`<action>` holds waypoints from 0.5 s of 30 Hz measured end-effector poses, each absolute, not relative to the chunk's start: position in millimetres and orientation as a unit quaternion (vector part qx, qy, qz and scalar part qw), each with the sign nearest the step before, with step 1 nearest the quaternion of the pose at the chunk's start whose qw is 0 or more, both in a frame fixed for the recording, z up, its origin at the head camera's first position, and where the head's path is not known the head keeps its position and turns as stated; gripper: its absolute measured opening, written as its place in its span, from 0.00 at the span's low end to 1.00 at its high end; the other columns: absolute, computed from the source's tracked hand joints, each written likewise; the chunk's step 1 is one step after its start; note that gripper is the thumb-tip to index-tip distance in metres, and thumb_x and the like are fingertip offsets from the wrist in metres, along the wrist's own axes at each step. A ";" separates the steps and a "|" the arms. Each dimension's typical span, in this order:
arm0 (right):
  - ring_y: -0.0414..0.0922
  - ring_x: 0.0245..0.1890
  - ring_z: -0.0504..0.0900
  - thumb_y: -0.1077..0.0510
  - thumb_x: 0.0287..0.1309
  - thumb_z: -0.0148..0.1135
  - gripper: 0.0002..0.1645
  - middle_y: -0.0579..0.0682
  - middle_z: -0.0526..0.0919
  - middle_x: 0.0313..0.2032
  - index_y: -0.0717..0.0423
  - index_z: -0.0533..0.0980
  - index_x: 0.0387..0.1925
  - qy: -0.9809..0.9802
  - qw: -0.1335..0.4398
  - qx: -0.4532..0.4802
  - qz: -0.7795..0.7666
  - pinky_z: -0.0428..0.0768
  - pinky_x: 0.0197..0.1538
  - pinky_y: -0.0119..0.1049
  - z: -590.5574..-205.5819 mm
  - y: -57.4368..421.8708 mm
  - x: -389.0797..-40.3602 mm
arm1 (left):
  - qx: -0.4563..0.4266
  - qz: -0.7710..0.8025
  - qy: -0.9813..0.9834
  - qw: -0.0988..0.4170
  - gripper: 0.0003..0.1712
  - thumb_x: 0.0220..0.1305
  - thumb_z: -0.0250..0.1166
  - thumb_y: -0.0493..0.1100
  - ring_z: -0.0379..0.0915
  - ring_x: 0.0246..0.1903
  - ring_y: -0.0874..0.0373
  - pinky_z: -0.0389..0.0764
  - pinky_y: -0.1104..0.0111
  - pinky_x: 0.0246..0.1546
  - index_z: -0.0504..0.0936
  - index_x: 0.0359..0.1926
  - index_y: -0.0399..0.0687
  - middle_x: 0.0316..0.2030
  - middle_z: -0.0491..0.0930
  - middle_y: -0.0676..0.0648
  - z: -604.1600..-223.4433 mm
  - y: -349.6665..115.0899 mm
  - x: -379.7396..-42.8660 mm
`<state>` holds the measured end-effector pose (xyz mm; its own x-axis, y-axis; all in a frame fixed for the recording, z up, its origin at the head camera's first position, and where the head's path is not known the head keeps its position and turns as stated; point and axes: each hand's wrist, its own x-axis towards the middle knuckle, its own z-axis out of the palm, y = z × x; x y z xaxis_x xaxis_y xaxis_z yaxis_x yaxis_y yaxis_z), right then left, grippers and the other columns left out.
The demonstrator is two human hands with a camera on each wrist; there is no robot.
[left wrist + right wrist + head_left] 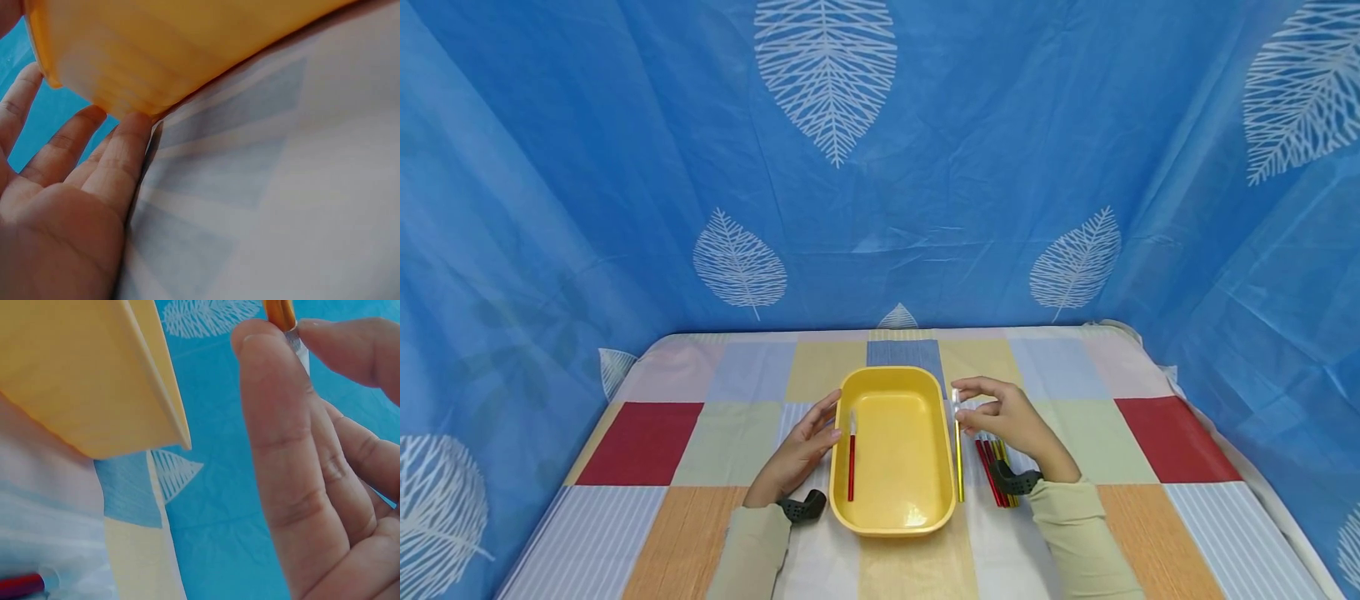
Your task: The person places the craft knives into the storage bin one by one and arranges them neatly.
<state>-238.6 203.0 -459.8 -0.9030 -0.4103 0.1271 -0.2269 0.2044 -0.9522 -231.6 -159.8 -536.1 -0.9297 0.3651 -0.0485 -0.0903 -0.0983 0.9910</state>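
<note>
A yellow paintbrush (959, 471) with a silver and whitish end is pinched between thumb and fingertips of my right hand (1003, 417). It hangs just outside the right wall of a yellow plastic tray (895, 532). In the right wrist view the brush's metal collar (292, 339) shows between the fingertips. One red paintbrush (852, 471) lies lengthwise inside the tray, along its left side. My left hand (797, 454) rests against the tray's left side, and in the left wrist view its loosely extended fingers (119, 162) reach the tray wall.
Several red brushes (988, 471) and yellow brushes (1004, 454) lie bunched right of the tray, partly under my right wrist. A patchwork cloth (722, 450) covers the table. Blue leaf-print curtains (925, 183) hang behind and at both sides.
</note>
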 end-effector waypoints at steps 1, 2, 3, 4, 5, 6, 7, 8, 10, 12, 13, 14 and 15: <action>0.49 0.34 0.92 0.70 0.69 0.68 0.30 0.73 0.81 0.54 0.80 0.72 0.67 0.770 0.078 -0.207 -0.598 0.92 0.41 0.51 -460.2 201.8 -238.8 | 0.105 0.734 0.653 0.155 0.44 0.80 0.58 0.31 0.46 0.83 0.33 0.65 0.54 0.75 0.48 0.88 0.42 0.86 0.45 0.33 -536.1 -159.7 -231.6; 0.47 0.34 0.92 0.70 0.69 0.68 0.30 0.73 0.81 0.54 0.80 0.71 0.67 0.768 0.081 -0.208 -0.600 0.93 0.41 0.50 -460.5 200.5 -239.0 | 0.105 0.734 0.653 0.155 0.44 0.80 0.58 0.31 0.46 0.83 0.33 0.65 0.55 0.75 0.48 0.87 0.42 0.86 0.45 0.33 -536.0 -159.7 -231.4; 0.45 0.35 0.92 0.70 0.69 0.68 0.30 0.72 0.81 0.54 0.80 0.71 0.67 0.766 0.082 -0.210 -0.602 0.93 0.42 0.50 -460.7 199.2 -239.2 | 0.104 0.734 0.653 0.155 0.44 0.80 0.57 0.31 0.46 0.83 0.33 0.65 0.55 0.75 0.48 0.87 0.42 0.86 0.45 0.33 -536.0 -159.7 -231.3; 0.44 0.35 0.92 0.71 0.69 0.68 0.30 0.72 0.81 0.54 0.81 0.71 0.67 0.764 0.084 -0.211 -0.604 0.92 0.42 0.51 -460.8 197.9 -239.4 | 0.104 0.734 0.653 0.154 0.44 0.80 0.58 0.31 0.46 0.83 0.33 0.65 0.54 0.75 0.48 0.87 0.42 0.86 0.45 0.33 -535.8 -159.8 -231.1; 0.43 0.35 0.92 0.71 0.69 0.67 0.29 0.72 0.81 0.53 0.81 0.71 0.67 0.762 0.084 -0.212 -0.606 0.93 0.42 0.49 -460.7 196.5 -239.6 | 0.103 0.734 0.653 0.154 0.44 0.80 0.58 0.31 0.46 0.83 0.34 0.65 0.54 0.76 0.48 0.87 0.42 0.86 0.45 0.33 -535.6 -159.7 -231.0; 0.42 0.35 0.92 0.71 0.69 0.67 0.29 0.72 0.81 0.53 0.81 0.70 0.67 0.761 0.085 -0.212 -0.607 0.93 0.43 0.49 -460.6 195.2 -239.8 | 0.103 0.734 0.653 0.154 0.44 0.80 0.58 0.31 0.46 0.83 0.33 0.64 0.53 0.76 0.48 0.87 0.42 0.86 0.45 0.33 -535.4 -159.7 -230.9; 0.43 0.35 0.92 0.71 0.70 0.67 0.29 0.71 0.81 0.53 0.81 0.70 0.67 0.760 0.087 -0.214 -0.607 0.92 0.43 0.49 -460.3 194.0 -240.0 | 0.103 0.734 0.653 0.155 0.44 0.80 0.58 0.32 0.46 0.83 0.34 0.64 0.52 0.76 0.48 0.87 0.43 0.86 0.45 0.33 -535.2 -159.6 -230.8; 0.43 0.36 0.92 0.71 0.70 0.67 0.29 0.71 0.81 0.52 0.80 0.70 0.67 0.760 0.088 -0.215 -0.607 0.92 0.44 0.49 -460.0 192.8 -240.3 | 0.103 0.734 0.653 0.155 0.43 0.80 0.58 0.32 0.46 0.83 0.34 0.63 0.52 0.77 0.49 0.87 0.43 0.86 0.45 0.33 -535.0 -159.6 -230.6; 0.44 0.36 0.92 0.71 0.70 0.67 0.29 0.70 0.81 0.52 0.80 0.70 0.68 0.762 0.091 -0.216 -0.603 0.92 0.45 0.52 -459.0 190.3 -241.2 | 0.105 0.735 0.652 0.155 0.43 0.80 0.58 0.32 0.45 0.83 0.33 0.63 0.50 0.77 0.49 0.87 0.42 0.86 0.45 0.33 -534.4 -159.5 -230.2; 0.45 0.36 0.92 0.69 0.71 0.67 0.30 0.68 0.81 0.51 0.79 0.70 0.68 0.765 0.094 -0.218 -0.599 0.92 0.46 0.54 -457.9 187.7 -242.5 | 0.105 0.734 0.652 0.156 0.43 0.80 0.58 0.32 0.46 0.83 0.33 0.62 0.49 0.77 0.49 0.87 0.42 0.86 0.45 0.33 -533.9 -159.5 -229.9; 0.45 0.36 0.92 0.69 0.71 0.68 0.30 0.68 0.82 0.50 0.79 0.70 0.68 0.766 0.097 -0.219 -0.597 0.92 0.46 0.54 -457.4 186.3 -243.3 | 0.104 0.733 0.654 0.156 0.43 0.80 0.59 0.33 0.46 0.83 0.33 0.62 0.49 0.77 0.49 0.87 0.42 0.86 0.46 0.33 -533.8 -159.5 -229.9; 0.45 0.37 0.92 0.69 0.71 0.68 0.30 0.67 0.82 0.50 0.79 0.70 0.69 0.766 0.099 -0.220 -0.596 0.92 0.46 0.54 -457.1 185.0 -244.2 | 0.103 0.732 0.655 0.155 0.43 0.80 0.59 0.33 0.46 0.83 0.33 0.62 0.49 0.77 0.49 0.87 0.42 0.86 0.46 0.33 -533.7 -159.4 -230.0; 0.44 0.36 0.92 0.69 0.71 0.68 0.31 0.66 0.82 0.50 0.79 0.70 0.69 0.764 0.103 -0.222 -0.597 0.92 0.46 0.54 -457.0 183.8 -245.1 | 0.102 0.731 0.657 0.155 0.43 0.80 0.59 0.33 0.46 0.83 0.33 0.62 0.49 0.77 0.49 0.87 0.43 0.86 0.46 0.33 -533.5 -159.3 -230.0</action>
